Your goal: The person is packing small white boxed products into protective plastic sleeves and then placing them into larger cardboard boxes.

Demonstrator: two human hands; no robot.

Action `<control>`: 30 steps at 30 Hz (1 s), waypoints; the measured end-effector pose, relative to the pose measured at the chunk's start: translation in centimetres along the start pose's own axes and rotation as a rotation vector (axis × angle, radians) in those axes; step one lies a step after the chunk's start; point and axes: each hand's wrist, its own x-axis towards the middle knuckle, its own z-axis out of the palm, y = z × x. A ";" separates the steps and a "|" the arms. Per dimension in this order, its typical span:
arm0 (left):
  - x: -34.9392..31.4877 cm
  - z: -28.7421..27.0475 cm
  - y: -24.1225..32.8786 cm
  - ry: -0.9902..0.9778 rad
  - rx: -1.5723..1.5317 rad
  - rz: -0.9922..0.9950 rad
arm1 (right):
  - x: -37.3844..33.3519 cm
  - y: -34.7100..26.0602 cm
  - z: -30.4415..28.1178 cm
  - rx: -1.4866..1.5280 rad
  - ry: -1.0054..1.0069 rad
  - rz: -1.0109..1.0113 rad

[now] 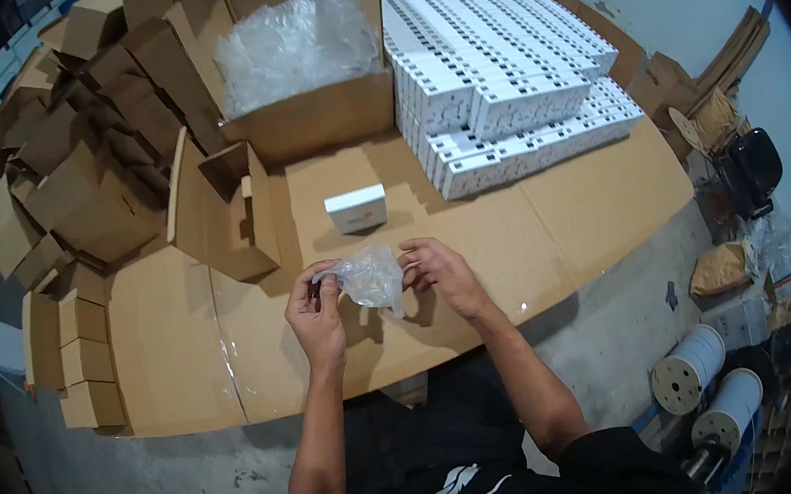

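Note:
A crumpled clear plastic bag (370, 277) is held up over the near part of the cardboard-covered table. My left hand (315, 308) pinches its left edge between thumb and fingers. At the bag's right side is my right hand (439, 276), fingers curved and partly apart; whether they touch the plastic I cannot tell. Just beyond the bag, a small white box (356, 211) stands on the cardboard. An open brown carton (223, 207) sits to its left.
A large carton (315, 120) full of clear plastic bags (297, 45) stands at the back. Stacked white boxes (518, 128) fill the back right. Brown cartons (81, 193) pile up at left, with more cartons (87, 361) along the near-left edge. Cable spools (688, 370) stand on the floor at right.

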 end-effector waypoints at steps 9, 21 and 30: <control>-1.9 -1.1 -2.5 -0.004 0.027 -0.188 | -0.6 2.7 3.2 -0.299 0.125 -0.254; -1.4 0.6 -2.7 0.135 -0.040 -0.241 | 0.1 2.7 4.9 -0.307 0.361 -0.268; -1.2 0.3 -3.3 0.030 0.325 -0.143 | 0.6 1.1 3.2 -0.259 0.383 -0.106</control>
